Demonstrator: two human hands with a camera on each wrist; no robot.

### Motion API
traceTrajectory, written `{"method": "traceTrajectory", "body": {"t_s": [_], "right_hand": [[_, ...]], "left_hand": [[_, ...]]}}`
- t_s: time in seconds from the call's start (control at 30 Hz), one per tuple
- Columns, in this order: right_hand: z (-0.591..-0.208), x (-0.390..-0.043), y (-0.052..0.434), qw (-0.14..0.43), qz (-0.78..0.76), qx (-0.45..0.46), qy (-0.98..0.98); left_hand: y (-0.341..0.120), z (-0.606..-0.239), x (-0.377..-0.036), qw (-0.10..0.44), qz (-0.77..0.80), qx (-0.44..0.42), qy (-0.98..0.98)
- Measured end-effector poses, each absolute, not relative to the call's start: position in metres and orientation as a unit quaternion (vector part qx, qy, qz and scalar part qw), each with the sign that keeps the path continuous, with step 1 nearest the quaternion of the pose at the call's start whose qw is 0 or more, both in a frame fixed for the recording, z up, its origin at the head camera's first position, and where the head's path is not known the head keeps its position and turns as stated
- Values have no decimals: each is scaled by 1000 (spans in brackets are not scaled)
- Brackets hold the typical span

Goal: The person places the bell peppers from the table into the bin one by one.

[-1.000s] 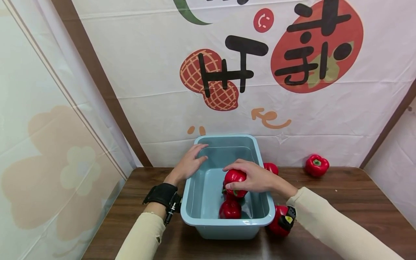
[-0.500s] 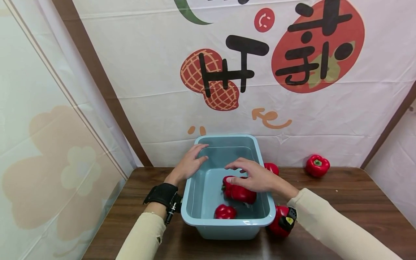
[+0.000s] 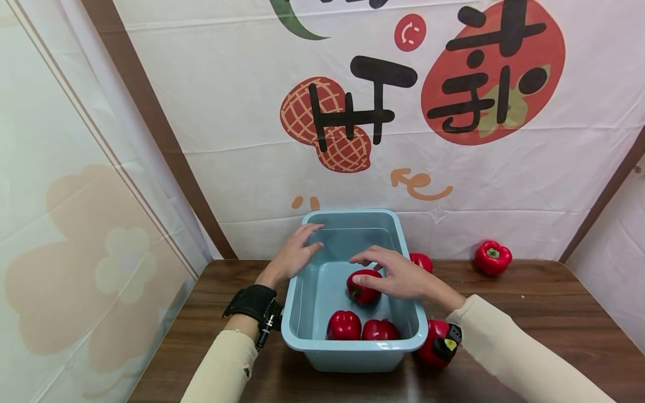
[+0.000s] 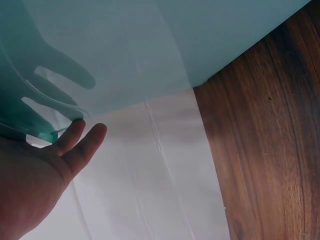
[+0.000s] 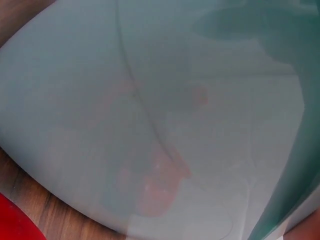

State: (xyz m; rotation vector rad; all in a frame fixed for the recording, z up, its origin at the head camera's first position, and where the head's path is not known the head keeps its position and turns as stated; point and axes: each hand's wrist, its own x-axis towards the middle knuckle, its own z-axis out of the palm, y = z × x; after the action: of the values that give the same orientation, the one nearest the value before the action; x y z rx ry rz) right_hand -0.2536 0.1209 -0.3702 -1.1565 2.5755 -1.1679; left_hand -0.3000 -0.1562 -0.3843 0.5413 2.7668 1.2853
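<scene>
A light-blue plastic basin (image 3: 322, 343) stands on the wooden table against the back cloth. Inside it lie three red bell peppers: one (image 3: 365, 291) near the middle, and two, a left one (image 3: 344, 326) and a right one (image 3: 380, 329), by the front wall. Above the middle pepper is my right hand (image 3: 398, 273), fingers spread and relaxed, gripping nothing; whether the thumb touches that pepper I cannot tell. My left hand (image 3: 292, 254) rests at the basin's left rim. In the left wrist view its extended fingers (image 4: 87, 147) lie beside the outer wall.
On the table (image 3: 534, 319), a red bell pepper (image 3: 492, 258) sits at the back right. Another pepper (image 3: 421, 262) is partly hidden behind my right hand and the basin. A third (image 3: 432, 348) stands by the front right corner, partly covered by the wrist strap.
My right hand has let go of a bell pepper, which dropped into the basin. The peppers inside have rolled, two ending by the front wall. The left hand has stayed put.
</scene>
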Motion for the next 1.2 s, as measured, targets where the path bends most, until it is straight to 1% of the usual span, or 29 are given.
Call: {"method": "traceTrajectory", "body": {"t_s": [0.13, 0.23, 0.43, 0.7, 0.97, 1.2], "right_hand": [[-369, -252, 123, 47, -410, -368, 833], [-370, -251, 126, 40, -439, -355, 824], [-369, -248, 134, -3, -485, -341, 805], [-361, -247, 154, -56, -502, -336, 795], [-361, -247, 183, -57, -536, -318, 780], [-365, -241, 200, -69, -511, -280, 810]], "left_hand": [[-158, -384, -299, 23, 419, 175, 891], [-158, -383, -299, 24, 421, 176, 890], [-157, -384, -300, 25, 424, 178, 888], [-156, -384, -300, 16, 422, 178, 889], [-156, -386, -302, 11, 422, 178, 889], [-156, -384, -301, 11, 423, 178, 888]]}}
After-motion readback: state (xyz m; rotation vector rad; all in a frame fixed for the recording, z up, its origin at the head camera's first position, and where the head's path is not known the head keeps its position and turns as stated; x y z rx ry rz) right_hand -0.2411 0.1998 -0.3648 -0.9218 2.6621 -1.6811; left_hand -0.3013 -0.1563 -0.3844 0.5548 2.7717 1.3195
